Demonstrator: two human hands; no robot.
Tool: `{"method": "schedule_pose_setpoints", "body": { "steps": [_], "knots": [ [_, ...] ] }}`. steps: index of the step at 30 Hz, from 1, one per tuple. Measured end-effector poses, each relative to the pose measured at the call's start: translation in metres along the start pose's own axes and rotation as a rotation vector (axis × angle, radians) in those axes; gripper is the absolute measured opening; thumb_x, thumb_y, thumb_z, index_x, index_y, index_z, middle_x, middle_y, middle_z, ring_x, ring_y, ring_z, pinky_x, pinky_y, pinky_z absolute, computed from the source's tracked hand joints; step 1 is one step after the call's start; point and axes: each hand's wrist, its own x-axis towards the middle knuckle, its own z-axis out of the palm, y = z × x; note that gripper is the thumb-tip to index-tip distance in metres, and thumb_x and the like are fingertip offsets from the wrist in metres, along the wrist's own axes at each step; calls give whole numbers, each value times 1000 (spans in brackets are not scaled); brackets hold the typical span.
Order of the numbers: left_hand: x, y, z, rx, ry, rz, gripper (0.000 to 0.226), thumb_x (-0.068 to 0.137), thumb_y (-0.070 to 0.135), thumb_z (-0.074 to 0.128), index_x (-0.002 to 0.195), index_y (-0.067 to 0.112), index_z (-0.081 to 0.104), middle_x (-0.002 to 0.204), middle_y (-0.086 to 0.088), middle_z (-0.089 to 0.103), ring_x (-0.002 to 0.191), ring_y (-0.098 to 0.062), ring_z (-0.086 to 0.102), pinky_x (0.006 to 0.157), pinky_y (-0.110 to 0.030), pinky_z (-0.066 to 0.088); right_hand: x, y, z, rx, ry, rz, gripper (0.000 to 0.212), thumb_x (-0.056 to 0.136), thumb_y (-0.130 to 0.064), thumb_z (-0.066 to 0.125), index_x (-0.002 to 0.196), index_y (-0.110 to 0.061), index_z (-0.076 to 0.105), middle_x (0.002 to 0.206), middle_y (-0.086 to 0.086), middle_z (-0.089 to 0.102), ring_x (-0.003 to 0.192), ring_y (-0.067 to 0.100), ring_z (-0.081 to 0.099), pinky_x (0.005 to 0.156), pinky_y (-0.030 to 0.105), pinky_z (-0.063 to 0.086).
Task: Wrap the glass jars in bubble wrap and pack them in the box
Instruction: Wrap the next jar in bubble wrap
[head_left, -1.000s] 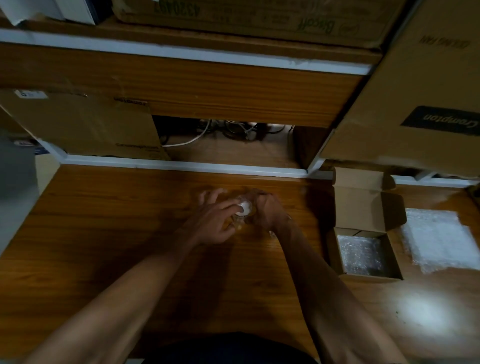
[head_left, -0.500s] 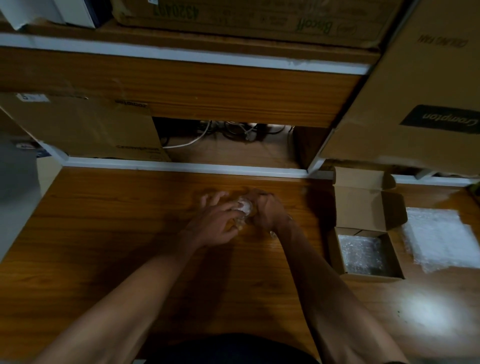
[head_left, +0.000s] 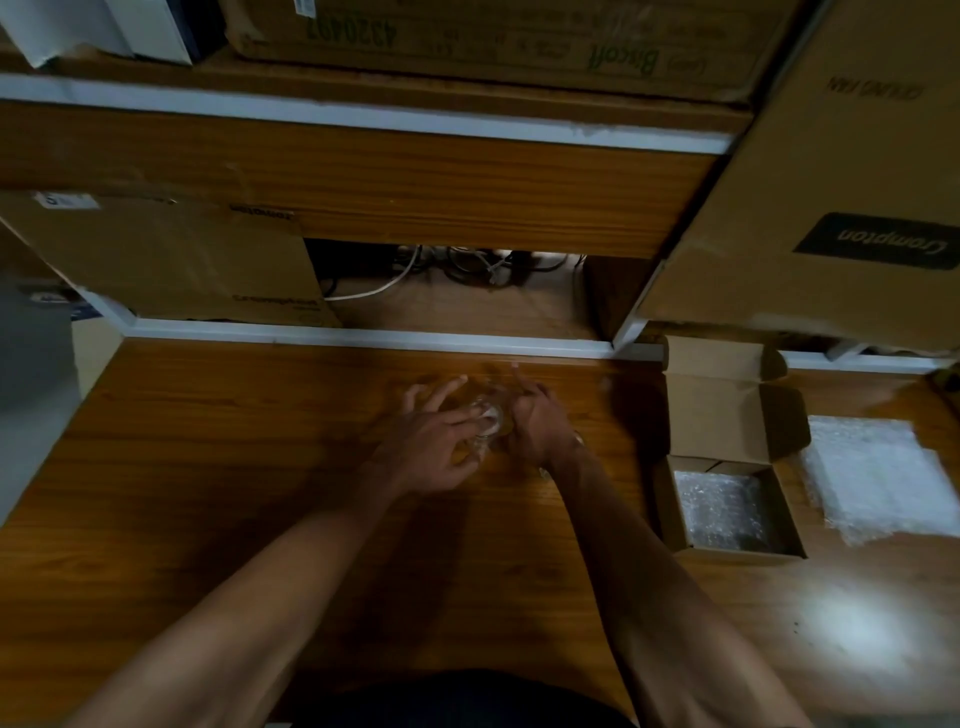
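On the desk (head_left: 218, 519), mid-surface: left hand (head_left: 431, 447) curled over the glass jar (head_left: 485, 421), fingers spread wider than a second ago; right hand (head_left: 535, 426) gripped its far side, index finger now lifted. Less white showing between the palms than before, so likely rolled further into its bubble wrap, wrapping unfinished. Off to the right, well apart: open box (head_left: 727, 551) lined with wrap, unmoved, spare bubble wrap sheet (head_left: 878, 478) beside it.

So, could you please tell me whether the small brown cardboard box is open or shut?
Open: the small brown cardboard box has its lid flap upright, and bubble wrap shows inside.
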Motion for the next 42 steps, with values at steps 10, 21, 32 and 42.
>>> {"method": "schedule_pose_setpoints", "body": {
  "steps": [10,21,32,42],
  "knots": [
    [5,-2,-1,-9,22,19,53,95,67,39,136,43,64,152,17,56,158,-24,19,114,-64,18,1,5,4,1,-20,7,81,85,-48,76,157,-36,40,170,-9,29,162,26,-2,125,58,20],
    [3,-7,-1,9,72,-23,46,94,65,47,120,39,75,138,20,66,152,-19,30,111,-57,20,-3,-1,-1,-25,-21,47,93,83,-51,80,161,-31,33,170,-6,31,162,24,-3,126,57,18],
    [11,8,-1,-85,-11,-31,50,93,62,53,138,43,63,151,23,54,155,-24,19,114,-61,20,-7,-7,-8,-59,-30,61,78,88,-44,76,157,-32,41,170,-7,30,162,26,-4,127,57,14],
    [1,8,-7,8,-72,-83,65,87,68,41,142,39,58,154,14,50,153,-27,24,116,-63,22,-14,-21,-17,-112,-80,103,81,89,-49,75,159,-35,37,174,-10,13,162,27,-9,128,58,8]
  ]
}}
